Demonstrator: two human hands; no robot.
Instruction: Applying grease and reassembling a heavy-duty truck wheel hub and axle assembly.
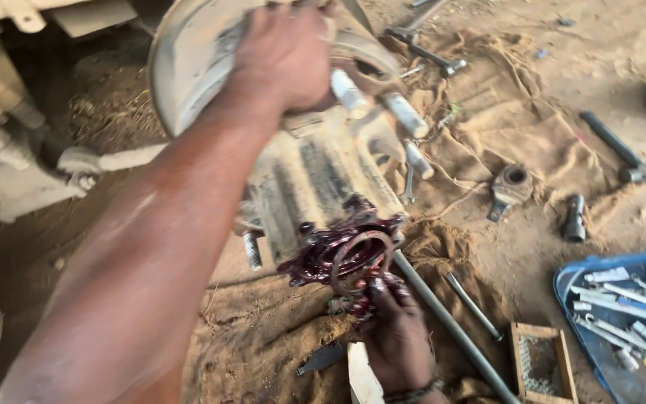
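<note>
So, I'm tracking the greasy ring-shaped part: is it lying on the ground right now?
No, the right hand holds the grease-covered ring part up, above the burlap cloth.

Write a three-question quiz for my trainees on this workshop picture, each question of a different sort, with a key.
1. True or false: the left hand rests on the pale metal drum with wheel studs.
2. Which does the right hand hold? A) a hammer; B) a dark red greasy ring part; C) a paint tin.
3. Fill in: the loose wrenches lie in a blue ____ at the lower right.

Key
1. True: the hand lies flat on the drum, above the studs.
2. B: the fingers grip its lower edge.
3. Tray, set on the dirt beside a small wooden box.
</note>
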